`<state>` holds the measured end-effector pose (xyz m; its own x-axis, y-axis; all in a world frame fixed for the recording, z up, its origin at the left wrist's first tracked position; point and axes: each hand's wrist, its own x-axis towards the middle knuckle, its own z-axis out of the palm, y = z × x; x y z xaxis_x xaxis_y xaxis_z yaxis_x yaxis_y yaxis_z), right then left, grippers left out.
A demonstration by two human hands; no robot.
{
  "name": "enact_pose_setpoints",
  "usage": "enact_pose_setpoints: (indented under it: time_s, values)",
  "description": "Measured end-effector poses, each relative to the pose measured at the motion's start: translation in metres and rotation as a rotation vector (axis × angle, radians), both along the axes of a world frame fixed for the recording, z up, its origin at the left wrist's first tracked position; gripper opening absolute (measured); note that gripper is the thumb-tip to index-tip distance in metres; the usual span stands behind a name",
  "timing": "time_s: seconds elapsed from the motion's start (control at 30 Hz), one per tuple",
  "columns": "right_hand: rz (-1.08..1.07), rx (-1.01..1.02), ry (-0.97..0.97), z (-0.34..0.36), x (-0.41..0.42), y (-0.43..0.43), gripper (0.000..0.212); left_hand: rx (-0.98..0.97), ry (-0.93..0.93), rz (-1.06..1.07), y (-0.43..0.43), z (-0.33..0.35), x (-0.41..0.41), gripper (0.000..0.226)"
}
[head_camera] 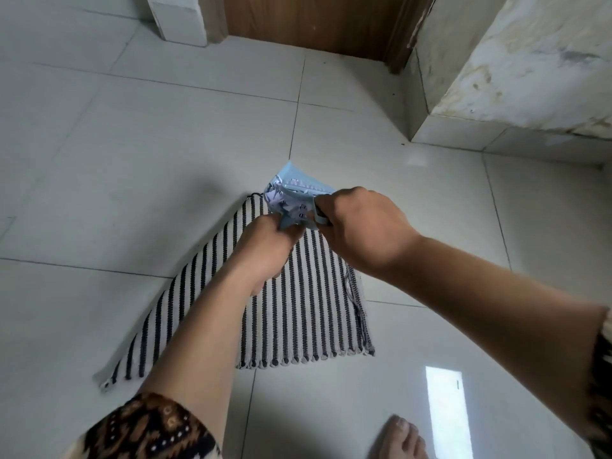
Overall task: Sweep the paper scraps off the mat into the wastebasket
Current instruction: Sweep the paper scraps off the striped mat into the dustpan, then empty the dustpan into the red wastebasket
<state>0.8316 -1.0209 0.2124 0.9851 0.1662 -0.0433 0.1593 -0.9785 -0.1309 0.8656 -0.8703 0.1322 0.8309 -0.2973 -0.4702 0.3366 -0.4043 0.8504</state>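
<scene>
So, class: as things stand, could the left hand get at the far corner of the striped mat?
Probably yes. The left hand hovers just short of the mat's far corner, and only the paper scraps that both hands grip lie between; the right hand is off to the side.

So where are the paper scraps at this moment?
In the head view, the paper scraps sit bunched in a light blue dustpan, held between the left hand and right hand above the striped mat's far end.
</scene>
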Motion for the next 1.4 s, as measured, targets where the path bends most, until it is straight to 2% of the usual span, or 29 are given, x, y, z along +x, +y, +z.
enact_pose_setpoints:
  time_s: [0.17, 0.33, 0.5, 0.7, 0.77, 0.97, 1.07, 1.2, 1.33, 1.4]
  values:
    - [-0.039, 0.096, 0.084, 0.074, -0.002, -0.026, 0.016, 0.045, 0.069, -0.038, -0.018, 0.073, 0.002, 0.026]
    - [-0.094, 0.149, 0.127, 0.188, 0.002, -0.044, 0.008, 0.038, 0.163, -0.051, -0.034, 0.192, 0.006, 0.024]
    - [-0.078, 0.135, 0.062, 0.315, 0.0, -0.033, 0.014, 0.061, 0.182, -0.069, -0.022, 0.33, 0.012, 0.018]
    - [-0.115, 0.12, -0.055, 0.427, -0.018, 0.024, 0.011, 0.058, 0.118, -0.191, 0.034, 0.45, 0.02, 0.037]
    - [-0.148, 0.109, -0.076, 0.453, -0.031, 0.05, 0.014, 0.052, 0.088, -0.245, 0.054, 0.477, 0.018, 0.037]
    - [-0.349, 0.071, -0.171, 0.512, -0.085, 0.122, 0.017, 0.006, 0.014, -0.441, 0.108, 0.538, -0.005, 0.019]
    - [-0.439, 0.062, -0.201, 0.543, -0.119, 0.148, 0.017, -0.02, -0.005, -0.544, 0.124, 0.575, -0.023, 0.02]
    - [-0.549, 0.023, -0.253, 0.576, -0.168, 0.159, 0.023, -0.068, -0.003, -0.714, 0.123, 0.613, -0.054, 0.018]
    - [-0.684, -0.048, -0.283, 0.6, -0.229, 0.163, 0.022, -0.079, -0.009, -0.848, 0.103, 0.641, -0.096, 0.028]
    - [-0.76, -0.086, -0.284, 0.61, -0.265, 0.168, 0.022, -0.099, -0.006, -0.923, 0.093, 0.648, -0.125, 0.026]
